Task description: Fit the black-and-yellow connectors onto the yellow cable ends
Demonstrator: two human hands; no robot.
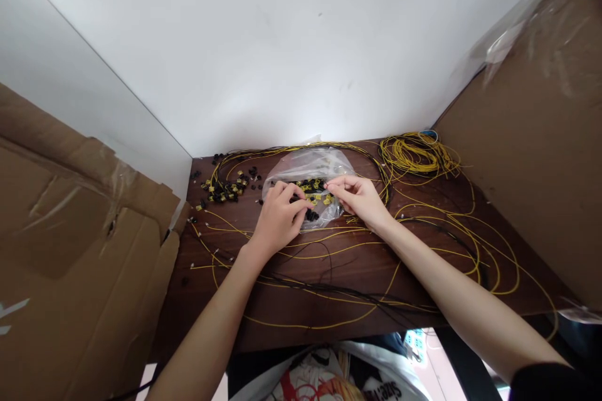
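Left hand (282, 210): fingers curled, nearly closed; whether anything is held cannot be told
Right hand (360, 199): fingers pinched at the tips (anything between them is too small to be seen)
Plastic bag (294, 166): laid open on the counter (207, 307) beneath both hands

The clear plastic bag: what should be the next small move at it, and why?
Perhaps reach the left hand to the yellow pieces in the clear plastic bag: they lie close to that hand, and the right hand is near too. Whether either hand holds something is hard to tell.
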